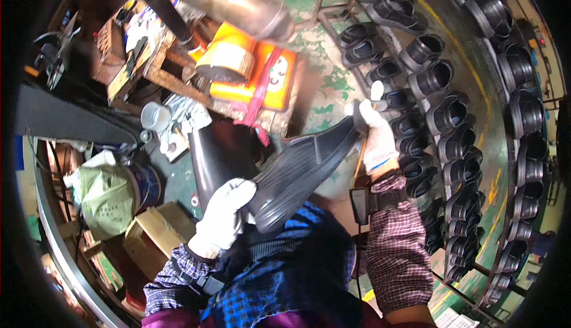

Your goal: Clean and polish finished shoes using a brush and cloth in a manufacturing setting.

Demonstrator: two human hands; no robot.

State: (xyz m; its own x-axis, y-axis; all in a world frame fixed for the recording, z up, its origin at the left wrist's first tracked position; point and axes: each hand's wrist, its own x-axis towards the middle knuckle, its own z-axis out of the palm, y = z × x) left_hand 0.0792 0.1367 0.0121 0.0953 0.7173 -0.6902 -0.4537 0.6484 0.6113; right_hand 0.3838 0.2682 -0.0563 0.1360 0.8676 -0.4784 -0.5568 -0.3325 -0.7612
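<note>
A black shoe [306, 170] is held up before me at a slant, its ridged sole turned toward me. My left hand [226, 212], in a white glove, is closed on its lower left end. At the upper right end, my right hand [377, 135], also white-gloved, grips the shoe's narrow tip. A thin brown stick [360, 158] shows beside the right palm; whether the fingers hold it I cannot tell. Behind the shoe stands a glossy dark rounded form [217, 158], partly hidden by the shoe and left hand.
Racks of black shoes [449, 114] fill the right side. An orange box [276, 81] with a pink strap lies ahead, below a large metal cylinder [226, 1]. To the left are a clear plastic cup [156, 116], a pale green sack [107, 200] and a cardboard box [157, 230].
</note>
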